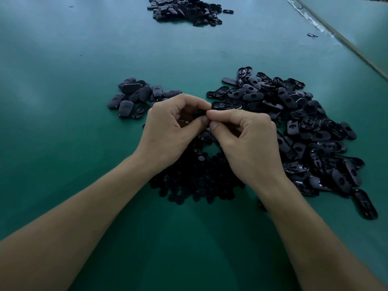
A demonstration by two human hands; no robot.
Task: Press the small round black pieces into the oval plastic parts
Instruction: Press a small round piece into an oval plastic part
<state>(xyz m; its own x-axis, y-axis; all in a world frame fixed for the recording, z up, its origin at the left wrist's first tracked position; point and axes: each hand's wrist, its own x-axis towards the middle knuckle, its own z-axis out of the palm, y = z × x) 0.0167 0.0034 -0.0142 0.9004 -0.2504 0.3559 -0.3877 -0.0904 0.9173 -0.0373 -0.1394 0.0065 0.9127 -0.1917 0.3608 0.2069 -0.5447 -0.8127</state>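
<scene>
Two bare forearms reach in over a green table (63, 106), and the hands meet fingertip to fingertip above the middle of the work. The left hand (170, 127) is curled, with forefinger and thumb pinching a dark part (198, 114) that shows only as a black sliver in the hollow of the hand. The right hand (247, 143), fingers also curled, brings its thumb and forefinger tips onto the right end of that same dark part, so both hands grasp it at one point, held clear of the table. Most of the dark part is hidden by the fingers, and it cannot be told whether it is an oval, a round piece, or one set in the other.

Directly beneath the wrists lies a heap of small round pieces (195, 181). To the right, a wide pile of oval parts (304, 127) spreads from behind the right hand toward the table's near right; many show a round hole in the middle. Just beyond the left hand sits a smaller group of ovals (136, 97), lying closed face up. A third pile (186, 10) rests well apart at the far edge, and a single stray part (312, 35) lies near a pale strip (340, 38) running diagonally across the far right corner.
</scene>
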